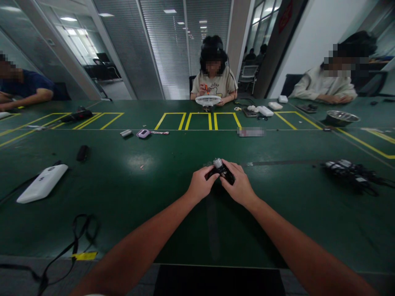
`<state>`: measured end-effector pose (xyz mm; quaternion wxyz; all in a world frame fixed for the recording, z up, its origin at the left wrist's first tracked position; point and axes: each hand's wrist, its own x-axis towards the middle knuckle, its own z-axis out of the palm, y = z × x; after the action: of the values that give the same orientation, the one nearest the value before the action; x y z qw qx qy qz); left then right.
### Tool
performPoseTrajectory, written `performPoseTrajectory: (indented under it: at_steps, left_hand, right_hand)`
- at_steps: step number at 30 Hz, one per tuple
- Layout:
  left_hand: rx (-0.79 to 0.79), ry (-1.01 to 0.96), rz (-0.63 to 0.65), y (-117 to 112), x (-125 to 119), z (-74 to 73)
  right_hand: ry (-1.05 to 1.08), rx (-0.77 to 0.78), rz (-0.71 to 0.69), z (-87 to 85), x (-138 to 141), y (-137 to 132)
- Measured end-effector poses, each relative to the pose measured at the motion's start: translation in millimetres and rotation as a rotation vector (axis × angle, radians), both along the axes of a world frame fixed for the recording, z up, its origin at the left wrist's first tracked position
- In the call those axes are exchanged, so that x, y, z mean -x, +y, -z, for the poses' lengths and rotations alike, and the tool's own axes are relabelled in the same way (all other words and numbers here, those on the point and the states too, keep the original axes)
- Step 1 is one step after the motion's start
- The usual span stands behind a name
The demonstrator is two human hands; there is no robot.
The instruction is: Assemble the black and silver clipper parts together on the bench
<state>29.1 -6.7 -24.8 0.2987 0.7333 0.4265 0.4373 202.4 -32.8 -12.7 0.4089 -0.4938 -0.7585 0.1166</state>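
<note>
Both my hands meet over the middle of the green table (160,185). They grip a small black device with a silver-grey end (219,167), held just above the table top. My left hand (200,184) is closed on its left side. My right hand (239,186) wraps its right side, fingers curled over the black body. The silver end sticks up between my thumbs. What the device is I cannot make out.
A white oblong device (43,183) lies at the left, a small black item (82,153) behind it, a black strap (77,236) near the front edge. A heap of black cabled parts (352,172) lies at the right. A person opposite handles a white fan grille (208,100). A metal bowl (342,118) stands far right.
</note>
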Motion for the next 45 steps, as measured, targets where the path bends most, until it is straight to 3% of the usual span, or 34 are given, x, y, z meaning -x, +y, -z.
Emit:
performPoseTrajectory:
  at_steps: [8, 15, 24, 32, 37, 41, 45]
  left_hand:
    - [0.002, -0.052, -0.046, 3.7, 1.2, -1.3]
    - [0.140, -0.152, 0.085, 3.4, -6.1, 4.1]
    - [-0.021, 0.024, 0.053, -3.1, -4.9, -1.2]
    - [-0.032, -0.016, -0.112, -2.7, -3.9, -7.9]
    - [-0.170, 0.060, -0.080, -3.3, 3.8, -18.4]
    - [-0.256, 0.226, -0.035, -1.6, 8.7, -17.0]
    - [-0.283, 0.364, 0.065, -0.7, 10.1, -15.1]
  right_hand:
    - [0.188, 0.161, -0.036, 2.0, 6.6, 0.5]
    - [0.307, 0.218, -0.005, 8.6, 12.1, -0.6]
    - [0.344, 0.177, -0.002, 5.1, 13.6, -1.3]
    - [0.393, 0.201, -0.133, -5.0, 19.2, -3.3]
    - [0.417, 0.195, -0.131, -9.2, 13.0, -1.8]
    - [0.359, 0.239, -0.051, -4.0, 2.9, 2.0]
    - [0.281, 0.286, -0.087, 5.0, -4.7, 7.3]
